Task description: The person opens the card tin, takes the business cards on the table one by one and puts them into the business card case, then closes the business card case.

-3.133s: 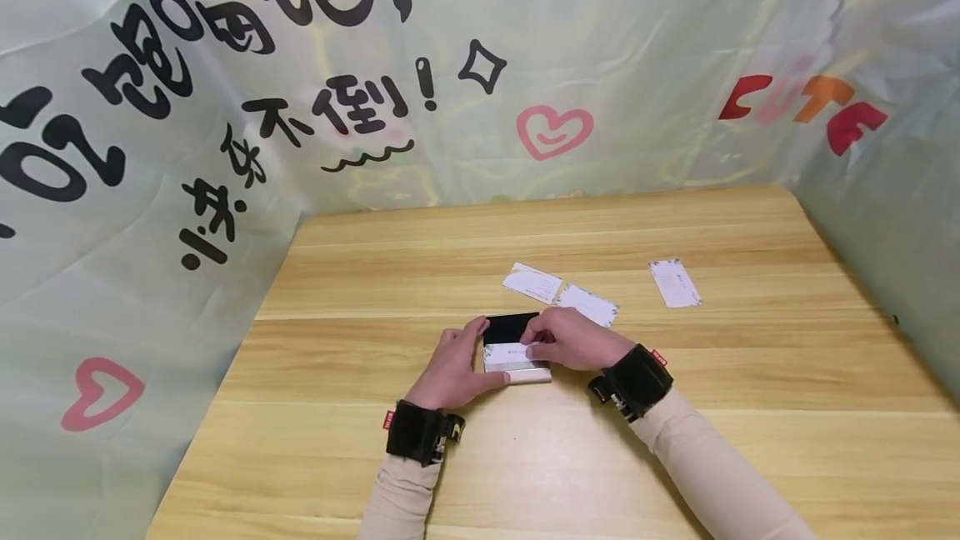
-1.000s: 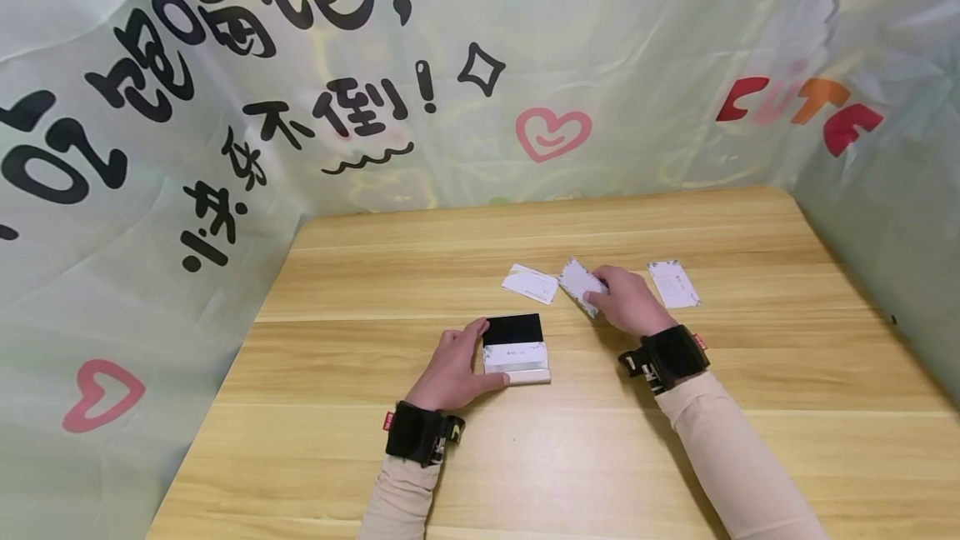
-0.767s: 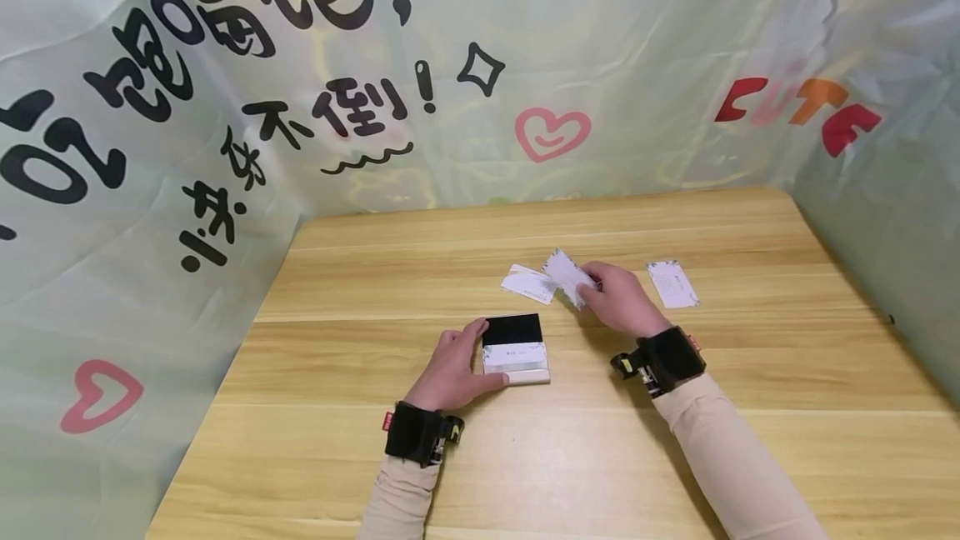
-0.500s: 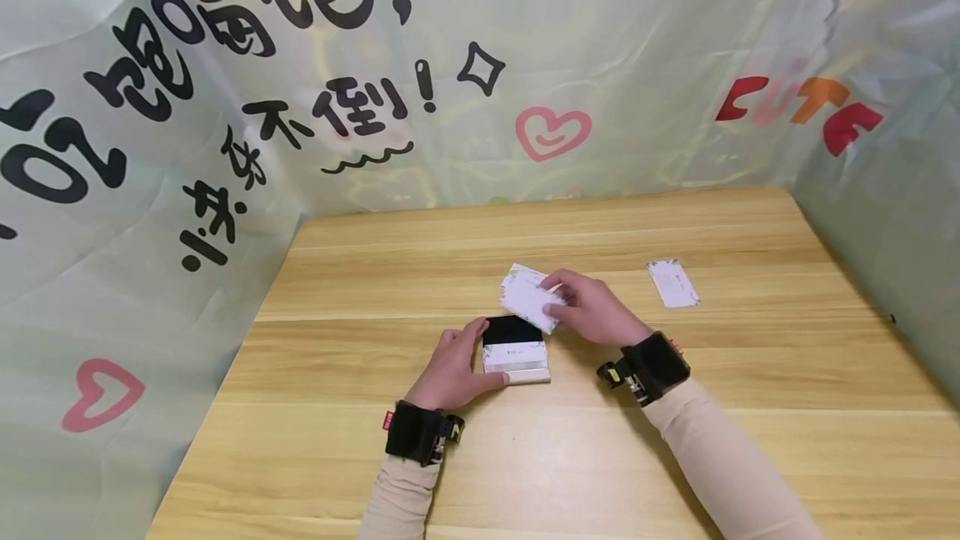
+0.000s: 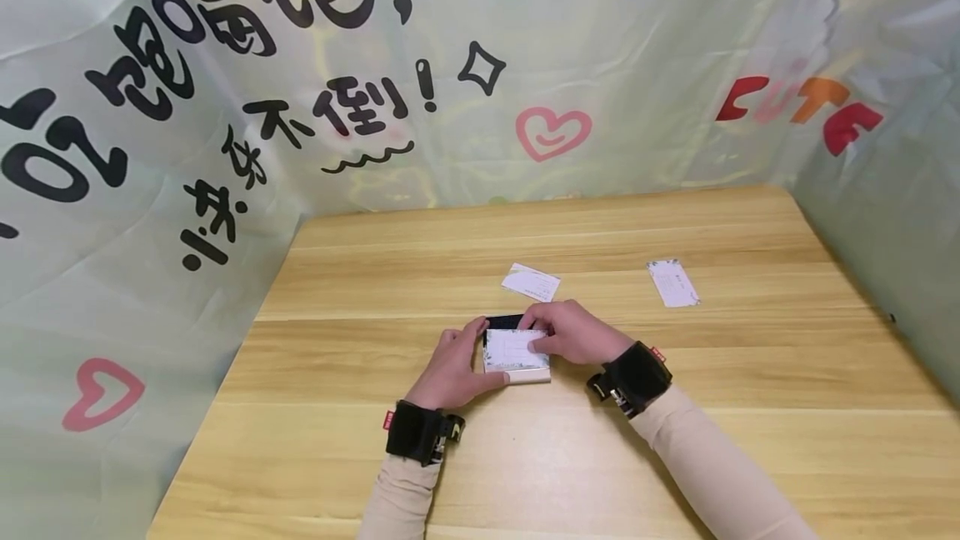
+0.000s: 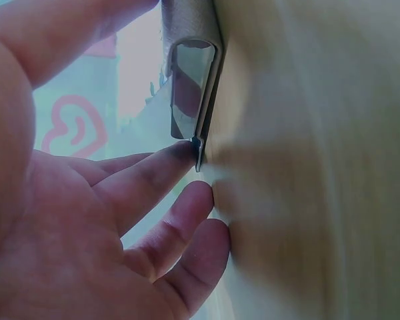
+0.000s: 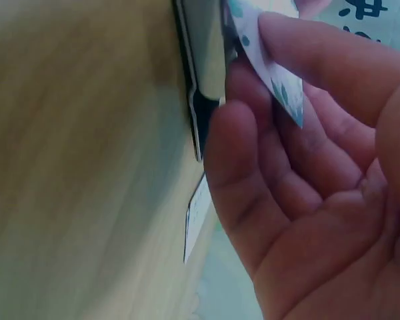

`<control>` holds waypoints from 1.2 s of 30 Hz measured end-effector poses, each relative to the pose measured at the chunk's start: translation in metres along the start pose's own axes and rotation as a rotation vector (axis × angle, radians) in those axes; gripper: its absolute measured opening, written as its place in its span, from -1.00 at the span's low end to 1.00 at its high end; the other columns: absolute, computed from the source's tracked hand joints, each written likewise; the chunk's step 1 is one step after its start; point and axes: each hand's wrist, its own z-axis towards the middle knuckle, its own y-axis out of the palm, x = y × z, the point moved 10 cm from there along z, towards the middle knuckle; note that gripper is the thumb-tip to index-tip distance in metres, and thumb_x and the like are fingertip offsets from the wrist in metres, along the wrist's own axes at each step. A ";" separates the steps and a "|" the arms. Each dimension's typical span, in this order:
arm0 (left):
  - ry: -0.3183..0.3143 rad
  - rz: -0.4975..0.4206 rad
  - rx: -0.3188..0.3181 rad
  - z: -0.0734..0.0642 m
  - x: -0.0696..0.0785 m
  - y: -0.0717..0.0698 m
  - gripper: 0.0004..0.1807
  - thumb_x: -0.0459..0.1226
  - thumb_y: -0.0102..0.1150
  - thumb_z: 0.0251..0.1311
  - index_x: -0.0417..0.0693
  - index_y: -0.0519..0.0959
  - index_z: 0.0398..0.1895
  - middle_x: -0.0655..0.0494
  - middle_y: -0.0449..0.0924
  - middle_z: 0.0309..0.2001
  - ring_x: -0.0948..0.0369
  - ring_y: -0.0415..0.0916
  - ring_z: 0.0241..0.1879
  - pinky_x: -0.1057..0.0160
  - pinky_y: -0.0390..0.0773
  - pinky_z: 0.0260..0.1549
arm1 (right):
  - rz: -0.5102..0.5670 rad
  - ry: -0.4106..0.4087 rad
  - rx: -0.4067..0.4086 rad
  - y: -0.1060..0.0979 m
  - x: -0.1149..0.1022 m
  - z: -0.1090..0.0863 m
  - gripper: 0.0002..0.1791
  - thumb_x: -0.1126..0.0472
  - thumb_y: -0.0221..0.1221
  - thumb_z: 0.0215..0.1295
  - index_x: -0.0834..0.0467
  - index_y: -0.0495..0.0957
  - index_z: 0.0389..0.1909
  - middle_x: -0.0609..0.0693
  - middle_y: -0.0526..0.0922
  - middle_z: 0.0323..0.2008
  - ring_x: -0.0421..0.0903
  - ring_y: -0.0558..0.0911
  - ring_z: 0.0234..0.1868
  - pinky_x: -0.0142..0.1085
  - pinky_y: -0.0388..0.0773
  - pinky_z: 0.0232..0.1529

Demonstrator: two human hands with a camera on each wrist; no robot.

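Observation:
A flat card case [image 5: 529, 377], black inside with a pale front strip, lies on the table. My left hand [image 5: 452, 371] holds it at its left end, thumb at the front edge and index finger at the far corner. In the left wrist view, the case [image 6: 200, 27] shows its curved end against the table. My right hand [image 5: 577, 336] pinches a white business card [image 5: 506, 348] with a leaf-pattern border by its right side, over the case. The right wrist view shows the thumb on top of this card [image 7: 280, 80], tilted above the case's edge. The card covers most of the black inside.
Behind the case lies a white card [image 5: 531, 282], possibly more than one stacked. Another leaf-bordered card [image 5: 673, 283] lies farther right. A printed cloth [image 5: 637, 107] hangs round the wooden table's [image 5: 375, 273] back and sides.
My right hand has picked up the middle card from the table and brought it left and towards me, turning it level over the case. The left hand has stayed in place.

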 end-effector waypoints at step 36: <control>0.022 0.010 -0.001 0.000 0.002 0.000 0.06 0.19 0.32 -0.04 0.07 0.07 0.49 0.09 0.28 0.31 0.16 0.16 0.15 0.11 0.34 0.07 | -0.107 0.040 -0.074 0.011 0.000 0.000 -0.85 0.16 0.31 0.16 0.06 0.57 -0.28 -0.14 0.55 -0.34 -0.15 0.47 -0.27 -0.23 0.44 -0.16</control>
